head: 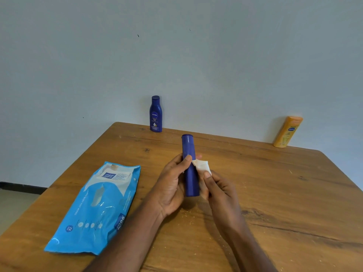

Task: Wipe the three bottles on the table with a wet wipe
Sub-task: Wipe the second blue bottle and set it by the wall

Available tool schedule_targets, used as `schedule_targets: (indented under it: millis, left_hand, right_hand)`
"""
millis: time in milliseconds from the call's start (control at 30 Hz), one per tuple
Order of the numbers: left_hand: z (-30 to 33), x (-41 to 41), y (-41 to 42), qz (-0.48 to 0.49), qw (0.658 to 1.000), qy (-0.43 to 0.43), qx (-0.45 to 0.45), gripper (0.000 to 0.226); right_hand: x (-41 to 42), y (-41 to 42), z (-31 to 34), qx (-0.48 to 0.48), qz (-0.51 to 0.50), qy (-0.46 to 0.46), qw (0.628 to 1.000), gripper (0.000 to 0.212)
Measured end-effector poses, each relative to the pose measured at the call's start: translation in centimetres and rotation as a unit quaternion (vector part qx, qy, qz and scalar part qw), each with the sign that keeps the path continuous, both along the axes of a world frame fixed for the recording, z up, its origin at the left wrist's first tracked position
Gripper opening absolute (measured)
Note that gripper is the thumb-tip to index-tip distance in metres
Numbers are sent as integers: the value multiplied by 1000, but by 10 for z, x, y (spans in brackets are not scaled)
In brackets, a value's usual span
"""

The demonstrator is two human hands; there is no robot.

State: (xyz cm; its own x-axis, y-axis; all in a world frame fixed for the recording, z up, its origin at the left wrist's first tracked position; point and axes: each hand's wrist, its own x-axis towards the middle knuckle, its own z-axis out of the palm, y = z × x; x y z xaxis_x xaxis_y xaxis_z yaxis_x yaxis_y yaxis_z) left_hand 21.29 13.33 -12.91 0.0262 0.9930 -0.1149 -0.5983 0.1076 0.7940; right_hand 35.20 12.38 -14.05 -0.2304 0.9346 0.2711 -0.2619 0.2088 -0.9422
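Observation:
My left hand [170, 185] grips a dark blue bottle [189, 152] above the middle of the wooden table [275, 193], cap pointing away from me. My right hand [220, 190] presses a white wet wipe [201, 166] against the bottle's right side. A second dark blue bottle [156, 114] stands upright at the table's far edge by the wall. An orange bottle [288, 131] stands at the far right, tilted against the wall.
A light blue pack of wet wipes [98, 209] lies flat on the table's left side, near my left forearm. A plain grey wall runs behind the table. The floor shows past the table's left edge.

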Motion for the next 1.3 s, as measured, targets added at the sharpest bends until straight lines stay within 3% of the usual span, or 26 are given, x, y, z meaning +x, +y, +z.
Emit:
schedule_targets:
  millis: [133,267,400,500,567,633,700,933,1067,1167,1300]
  left_hand:
    - [0,0,0,23,999,25,-15,46]
    - [3,-3,2,72,996,51,-27,55]
    - [4,0,2,78,995,54,-37,50]
    - [5,1,1,54,996,46,-59,42]
    - [6,1,0,34,996,20,-84,34]
    - [6,1,0,14,994,-11,-108,29]
    - [4,3,-1,0,995,-4,-100,27]
    - [1,12,-5,-12,978,208,9,31]
    - [-1,15,-4,4,962,267,54,33]
    - [-2,14,-4,11,971,229,64,32]
    - [1,5,-1,31,998,60,11,31]
  right_hand:
    - [0,-3,2,-24,13,58,998,33]
    - [5,-5,12,-158,42,213,963,33]
    - [10,2,14,-234,-13,284,930,38]
    - [21,11,12,-227,-89,306,920,36]
    - [27,14,11,-188,-166,231,940,27]
    - [27,13,12,-91,-241,70,964,24]
    - [19,9,10,-15,-244,-23,969,27]
    - [1,7,6,8,-166,-34,986,31]
    - [5,9,-2,83,-206,-168,961,33]
    - [3,8,-9,134,-184,-270,936,48]
    - [0,4,-5,191,-117,-301,927,44]
